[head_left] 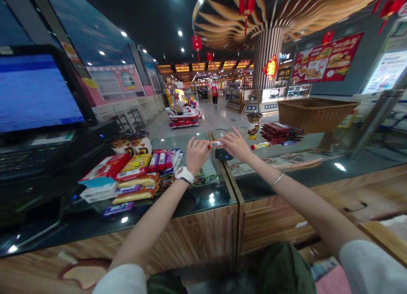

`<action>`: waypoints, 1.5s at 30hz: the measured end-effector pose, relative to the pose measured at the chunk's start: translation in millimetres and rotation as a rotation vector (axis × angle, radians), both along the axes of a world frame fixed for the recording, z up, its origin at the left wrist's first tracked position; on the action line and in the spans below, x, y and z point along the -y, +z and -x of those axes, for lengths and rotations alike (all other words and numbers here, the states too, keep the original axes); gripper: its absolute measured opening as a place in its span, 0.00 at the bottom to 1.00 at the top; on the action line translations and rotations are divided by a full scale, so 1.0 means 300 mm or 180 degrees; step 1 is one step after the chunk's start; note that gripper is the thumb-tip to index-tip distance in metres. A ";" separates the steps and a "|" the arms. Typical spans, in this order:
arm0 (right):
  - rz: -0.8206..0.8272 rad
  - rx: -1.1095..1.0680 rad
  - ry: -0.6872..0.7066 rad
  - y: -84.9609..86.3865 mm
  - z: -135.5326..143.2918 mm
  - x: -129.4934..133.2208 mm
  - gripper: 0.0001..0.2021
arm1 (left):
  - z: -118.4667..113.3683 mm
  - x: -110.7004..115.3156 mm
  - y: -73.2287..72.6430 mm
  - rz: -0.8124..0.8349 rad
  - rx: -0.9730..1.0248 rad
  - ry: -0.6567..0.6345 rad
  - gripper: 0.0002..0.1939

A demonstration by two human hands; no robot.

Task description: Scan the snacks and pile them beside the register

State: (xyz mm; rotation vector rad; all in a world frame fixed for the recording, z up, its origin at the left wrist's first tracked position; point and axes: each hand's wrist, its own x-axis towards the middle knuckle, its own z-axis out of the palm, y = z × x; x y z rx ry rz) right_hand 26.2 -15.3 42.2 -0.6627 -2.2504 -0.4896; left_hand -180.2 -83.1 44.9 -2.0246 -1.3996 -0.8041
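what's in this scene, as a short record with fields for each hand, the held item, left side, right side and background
left hand: left hand, fingers at one end of the held item
right hand: right hand, fingers at its other end
held item: small roll with red ends, between both hands
left side: monitor, stacked snack packs, two patterned cups
right side: wicker basket, pile of dark red packets, one patterned cup, yellow tube
background: person in red apron

Head view, facing forward and down
From above and behind the two-handed grip [216, 144], near, across the glass-topped wooden counter [203, 230].
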 end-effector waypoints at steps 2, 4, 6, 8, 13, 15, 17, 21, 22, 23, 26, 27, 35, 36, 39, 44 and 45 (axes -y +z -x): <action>0.0004 -0.0039 0.0008 -0.001 0.042 -0.008 0.15 | 0.031 -0.001 -0.006 -0.0047 0.0044 0.0091 0.14; 0.0003 -0.0088 -0.0005 -0.010 0.076 -0.015 0.14 | 0.053 -0.001 -0.013 -0.0069 0.0065 0.0164 0.14; 0.0009 -0.0124 -0.0003 -0.026 0.097 -0.019 0.14 | 0.066 0.001 -0.020 -0.0048 0.0048 0.0217 0.15; 0.0017 -0.0150 0.0038 -0.042 0.105 -0.020 0.13 | 0.068 0.003 -0.026 -0.0003 0.0025 0.0256 0.14; -0.0045 -0.0273 0.0089 -0.064 0.094 -0.007 0.14 | 0.048 0.011 -0.030 0.0041 0.0018 0.0243 0.13; -0.0095 -0.0255 0.0061 -0.065 0.089 0.002 0.14 | 0.039 0.015 -0.028 0.0058 0.0016 0.0207 0.13; -0.0154 -0.0227 0.0032 -0.066 0.087 0.010 0.13 | 0.032 0.019 -0.027 0.0086 0.0008 0.0176 0.13; -0.0165 -0.0232 0.0045 -0.071 0.089 0.022 0.12 | 0.028 0.023 -0.031 0.0111 0.0047 0.0154 0.13; -0.0132 -0.0234 0.0059 -0.073 0.092 0.024 0.12 | 0.027 0.023 -0.032 0.0126 0.0070 0.0155 0.13; -0.0092 -0.0238 0.0072 -0.074 0.094 0.026 0.12 | 0.027 0.024 -0.033 0.0143 0.0091 0.0155 0.13; 0.0056 -0.0294 0.0178 -0.067 0.091 0.018 0.14 | 0.028 0.024 -0.034 0.0153 0.0122 0.0151 0.12; 0.0120 -0.0350 0.0243 -0.061 0.081 0.008 0.15 | 0.030 0.024 -0.034 0.0142 0.0124 0.0151 0.12; 0.0965 -0.0466 0.0182 -0.072 -0.135 -0.207 0.28 | 0.062 0.016 -0.031 0.0045 0.0223 0.0271 0.11; 0.1122 -0.0278 0.0212 -0.089 -0.152 -0.230 0.31 | 0.065 0.015 -0.031 0.0042 0.0233 0.0281 0.11; 0.1532 0.0189 0.0458 -0.140 -0.165 -0.268 0.40 | 0.073 0.012 -0.032 0.0031 0.0246 0.0306 0.11; 0.1743 0.0465 0.0346 -0.176 -0.129 -0.264 0.38 | 0.073 0.014 -0.031 0.0032 0.0243 0.0330 0.10; 0.1742 0.0487 0.0316 -0.178 -0.122 -0.261 0.37 | 0.072 0.014 -0.030 0.0039 0.0244 0.0337 0.10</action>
